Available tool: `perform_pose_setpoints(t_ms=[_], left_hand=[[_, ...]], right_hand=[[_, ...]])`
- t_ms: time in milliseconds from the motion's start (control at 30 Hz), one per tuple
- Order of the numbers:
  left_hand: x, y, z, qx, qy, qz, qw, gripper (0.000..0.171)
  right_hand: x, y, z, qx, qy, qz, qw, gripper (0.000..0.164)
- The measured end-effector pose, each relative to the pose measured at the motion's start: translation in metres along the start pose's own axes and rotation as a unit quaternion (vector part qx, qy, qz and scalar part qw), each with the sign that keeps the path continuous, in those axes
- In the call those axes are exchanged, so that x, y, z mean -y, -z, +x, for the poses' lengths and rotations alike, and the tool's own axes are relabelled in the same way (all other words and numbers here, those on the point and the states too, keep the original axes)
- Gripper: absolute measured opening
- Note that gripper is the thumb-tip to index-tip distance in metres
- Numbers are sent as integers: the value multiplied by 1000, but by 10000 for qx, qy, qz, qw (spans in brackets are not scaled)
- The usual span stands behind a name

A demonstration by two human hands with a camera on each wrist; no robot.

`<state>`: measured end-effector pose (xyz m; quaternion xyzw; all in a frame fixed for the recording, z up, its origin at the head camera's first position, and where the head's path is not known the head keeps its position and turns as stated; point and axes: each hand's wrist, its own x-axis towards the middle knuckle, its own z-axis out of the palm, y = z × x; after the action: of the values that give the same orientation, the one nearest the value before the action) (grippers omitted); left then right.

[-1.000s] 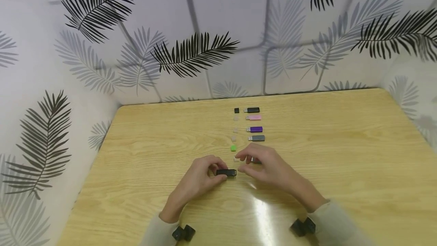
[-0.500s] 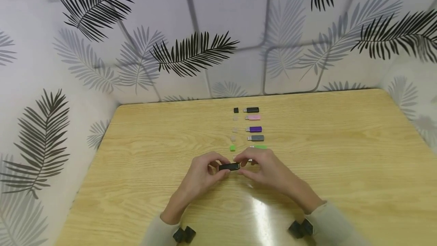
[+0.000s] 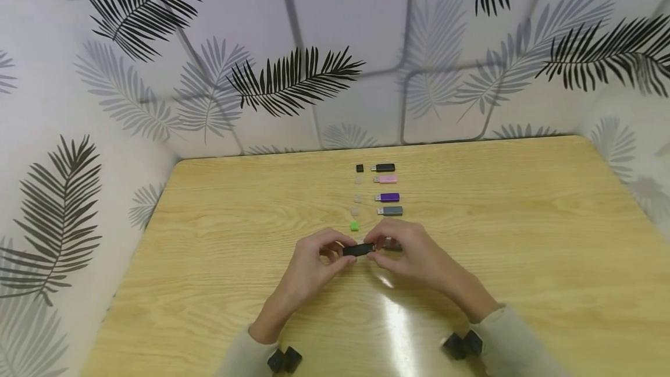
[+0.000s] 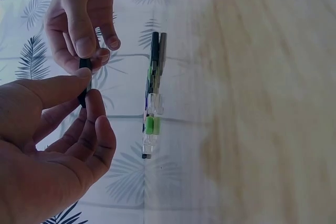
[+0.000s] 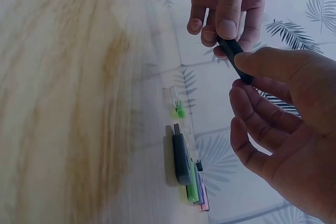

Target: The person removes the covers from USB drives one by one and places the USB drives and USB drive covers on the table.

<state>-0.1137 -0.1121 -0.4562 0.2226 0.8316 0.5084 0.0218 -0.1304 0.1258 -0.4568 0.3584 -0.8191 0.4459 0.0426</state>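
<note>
A black USB stick is held level between both hands, above the table. My left hand pinches its left end between thumb and fingers. At its right end, the thumb and index finger of my right hand pinch the stick; the right wrist view shows this black stick spanning both hands' fingertips. Behind the right fingers lies a dark grey USB stick, partly hidden in the head view. A green USB stick lies beside it, covered by the right hand in the head view.
Farther back on the wooden table, black, pink, purple and grey USB sticks lie in a column. Left of them runs a row of caps: a black cap, several clear ones and a green cap.
My left hand has carried the black USB stick right and slightly away from me. My right fingers, apart from it a second ago, now pinch its right end.
</note>
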Motion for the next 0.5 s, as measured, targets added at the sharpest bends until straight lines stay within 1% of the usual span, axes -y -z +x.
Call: perform_pose_setpoints(t_ms=[200, 400, 500], left_hand=[[-1, -1, 7, 68, -23, -7, 10000, 20], [1, 0, 16, 243, 6, -84, 9997, 17], [0, 0, 20, 300, -37, -104, 9995, 16]], right_hand=[[-1, 5, -1, -14, -58, -51, 10000, 24], [-4, 10, 0, -115, -76, -42, 9999, 25], [-6, 14, 0, -168, -54, -75, 9998, 26]])
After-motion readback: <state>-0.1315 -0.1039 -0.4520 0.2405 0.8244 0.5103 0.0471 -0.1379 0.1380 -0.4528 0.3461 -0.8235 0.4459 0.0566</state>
